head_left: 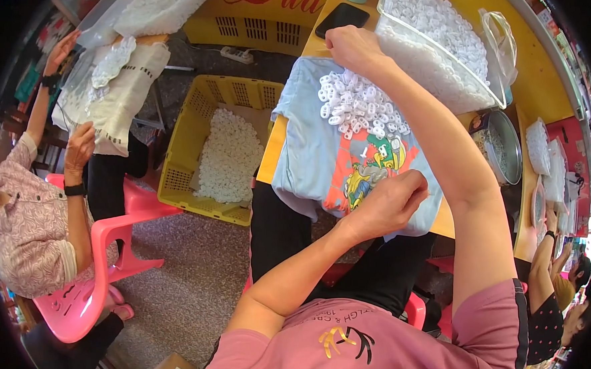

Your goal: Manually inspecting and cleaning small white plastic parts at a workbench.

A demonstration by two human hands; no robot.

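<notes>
A light blue cloth with a printed cartoon (381, 156) is spread over the table in front of me. On it lies a heap of small white plastic pieces (358, 104) with holes in them. My left hand (393, 203) is over the cloth's near part, its fingers curled into a pinch; what is in them is too small to make out. Beyond the heap, my right hand (354, 46) is closed beside a dark phone (341, 19), its fingertips partly hidden. Anything it holds cannot be made out. A clear tub (440, 83) full of similar white pieces stands beside my right forearm.
A yellow crate (207, 212) with white pieces stands on the floor to the left. Beside it, a person on a pink chair (99, 261) works at a cloth-covered stand (111, 100). A metal tin (504, 148) and a plastic bag (502, 43) are at the right.
</notes>
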